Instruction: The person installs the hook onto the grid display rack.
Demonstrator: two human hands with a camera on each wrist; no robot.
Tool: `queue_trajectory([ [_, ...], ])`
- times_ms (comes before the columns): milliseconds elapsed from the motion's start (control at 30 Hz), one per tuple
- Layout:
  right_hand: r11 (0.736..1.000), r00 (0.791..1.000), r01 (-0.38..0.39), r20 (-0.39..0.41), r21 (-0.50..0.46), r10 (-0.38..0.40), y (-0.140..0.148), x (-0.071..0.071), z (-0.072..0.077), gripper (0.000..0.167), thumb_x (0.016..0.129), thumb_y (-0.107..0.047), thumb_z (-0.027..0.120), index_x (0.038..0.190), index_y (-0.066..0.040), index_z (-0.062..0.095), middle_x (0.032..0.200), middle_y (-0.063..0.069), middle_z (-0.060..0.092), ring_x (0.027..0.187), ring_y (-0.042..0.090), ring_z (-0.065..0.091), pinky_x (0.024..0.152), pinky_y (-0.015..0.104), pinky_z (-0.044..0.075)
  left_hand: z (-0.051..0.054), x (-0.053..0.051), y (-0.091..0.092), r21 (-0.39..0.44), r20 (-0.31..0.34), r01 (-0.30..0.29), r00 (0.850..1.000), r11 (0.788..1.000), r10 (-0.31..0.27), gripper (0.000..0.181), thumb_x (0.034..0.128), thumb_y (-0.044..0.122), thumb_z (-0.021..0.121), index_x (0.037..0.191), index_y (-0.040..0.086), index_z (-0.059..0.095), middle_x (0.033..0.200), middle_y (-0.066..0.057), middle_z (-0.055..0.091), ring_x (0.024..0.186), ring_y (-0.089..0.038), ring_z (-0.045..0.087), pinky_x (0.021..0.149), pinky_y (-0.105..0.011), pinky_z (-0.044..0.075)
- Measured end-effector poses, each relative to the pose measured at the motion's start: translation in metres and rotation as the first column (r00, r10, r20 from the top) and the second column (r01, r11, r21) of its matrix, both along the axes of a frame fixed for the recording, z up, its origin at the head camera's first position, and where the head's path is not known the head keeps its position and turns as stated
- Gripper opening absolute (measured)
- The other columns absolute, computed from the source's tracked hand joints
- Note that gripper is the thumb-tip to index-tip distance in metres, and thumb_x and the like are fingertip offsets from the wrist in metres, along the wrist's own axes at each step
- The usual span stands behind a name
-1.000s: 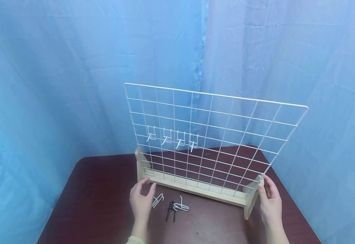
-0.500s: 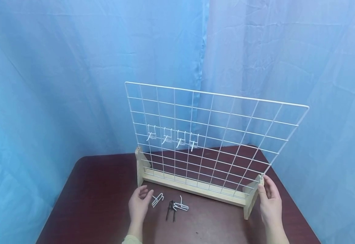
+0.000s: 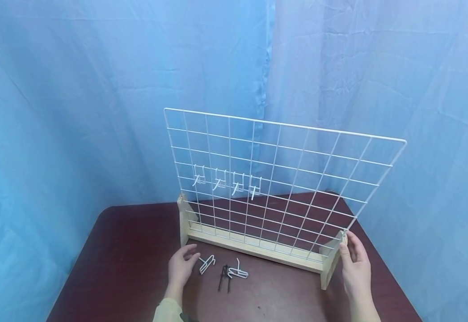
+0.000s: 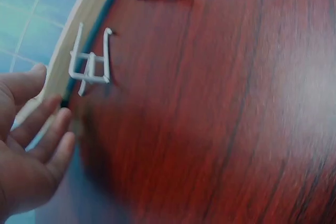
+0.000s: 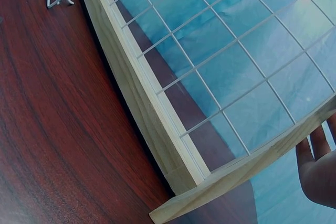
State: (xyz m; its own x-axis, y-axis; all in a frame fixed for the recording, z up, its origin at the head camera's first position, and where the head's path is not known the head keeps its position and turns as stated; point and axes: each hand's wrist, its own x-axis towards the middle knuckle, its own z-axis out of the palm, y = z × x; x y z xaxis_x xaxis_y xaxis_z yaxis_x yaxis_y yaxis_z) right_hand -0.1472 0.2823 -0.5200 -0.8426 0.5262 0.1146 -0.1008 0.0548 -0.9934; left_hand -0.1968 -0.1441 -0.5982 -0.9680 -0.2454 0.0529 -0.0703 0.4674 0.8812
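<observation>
A white wire grid panel (image 3: 290,156) stands upright in a pale wooden stand (image 3: 254,247). My right hand (image 3: 356,268) grips the top of the stand's right end piece, thumb in front and fingers behind; fingers also show past that wood (image 5: 220,187) in the right wrist view. My left hand (image 3: 180,268) is near the stand's left foot, fingers loosely bent and holding nothing. Just right of it lies a white wire hook (image 3: 207,264), apart from the fingers in the left wrist view (image 4: 90,66). Several white hooks (image 3: 238,184) hang in a row on the grid's left half.
A black hook (image 3: 224,279) and another white hook (image 3: 239,271) lie together on the dark red table (image 3: 129,259), in front of the stand. Blue curtains (image 3: 117,89) surround the table at the back and sides.
My left hand has drawn back down and left, away from the stand's front bar, its fingers bending a little. The right hand keeps its grip; the stand and loose hooks look unmoved.
</observation>
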Motion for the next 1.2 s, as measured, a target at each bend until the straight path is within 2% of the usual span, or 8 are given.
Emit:
queue_trajectory([
  [200,1.0,1.0,0.001,-0.011,-0.023,-0.001,0.0,-0.001,-0.001,0.045,0.102,-0.016,0.054,0.145,-0.007,0.046,0.13,-0.011,0.052,0.138,0.015,0.04,0.103,0.015,0.038,-0.008,-0.007,-0.007,-0.002,-0.028,0.089,0.996,0.996,-0.089,0.032,0.0853,0.002,0.073,0.117,0.004,0.07,0.118,-0.016,0.068,0.111,-0.036,0.062,0.096,-0.051,0.049],
  [400,1.0,1.0,0.01,-0.008,-0.029,-0.01,0.0,-0.001,-0.002,0.045,0.102,-0.016,0.055,0.145,-0.007,0.046,0.131,-0.009,0.053,0.137,0.015,0.041,0.104,0.016,0.038,-0.012,-0.012,-0.01,-0.07,-0.039,0.176,0.983,0.982,-0.179,0.034,0.0836,-0.003,0.072,0.116,0.007,0.072,0.12,-0.013,0.067,0.118,-0.037,0.057,0.104,-0.054,0.042],
  [667,1.0,1.0,0.008,0.027,0.008,-0.008,0.0,-0.001,-0.001,0.047,0.103,-0.019,0.053,0.148,-0.008,0.043,0.146,0.005,0.047,0.142,0.018,0.036,0.107,0.019,0.035,-0.017,-0.013,-0.014,-0.058,-0.004,0.229,0.973,0.972,-0.229,0.035,0.0822,-0.001,0.074,0.115,0.009,0.073,0.121,-0.011,0.068,0.12,-0.038,0.057,0.105,-0.055,0.039],
  [867,1.0,1.0,0.003,0.029,0.007,-0.003,0.0,0.0,0.0,0.048,0.103,-0.018,0.053,0.148,-0.007,0.042,0.146,0.005,0.046,0.142,0.018,0.036,0.107,0.019,0.035,-0.018,-0.012,-0.02,-0.052,0.041,0.265,0.964,0.963,-0.263,0.037,0.0821,0.003,0.074,0.118,0.012,0.072,0.124,-0.009,0.067,0.123,-0.037,0.054,0.106,-0.058,0.036],
  [1067,1.0,0.999,-0.004,0.042,0.022,0.003,0.0,0.0,0.001,0.049,0.103,-0.02,0.052,0.149,-0.008,0.041,0.151,0.01,0.042,0.143,0.019,0.034,0.108,0.019,0.034,-0.02,-0.012,-0.024,-0.08,0.049,0.281,0.959,0.956,-0.278,0.037,0.0824,0.004,0.073,0.118,0.014,0.072,0.123,-0.006,0.068,0.122,-0.035,0.055,0.107,-0.056,0.037],
  [1200,1.0,0.999,-0.001,0.036,0.009,0.001,0.0,-0.001,0.0,0.048,0.103,-0.019,0.053,0.149,-0.008,0.042,0.149,0.008,0.044,0.142,0.019,0.035,0.107,0.018,0.035,-0.021,-0.012,-0.025,-0.104,0.049,0.285,0.958,0.953,-0.281,0.038,0.082,0.004,0.073,0.118,0.015,0.072,0.123,-0.005,0.068,0.122,-0.034,0.055,0.107,-0.056,0.037],
])
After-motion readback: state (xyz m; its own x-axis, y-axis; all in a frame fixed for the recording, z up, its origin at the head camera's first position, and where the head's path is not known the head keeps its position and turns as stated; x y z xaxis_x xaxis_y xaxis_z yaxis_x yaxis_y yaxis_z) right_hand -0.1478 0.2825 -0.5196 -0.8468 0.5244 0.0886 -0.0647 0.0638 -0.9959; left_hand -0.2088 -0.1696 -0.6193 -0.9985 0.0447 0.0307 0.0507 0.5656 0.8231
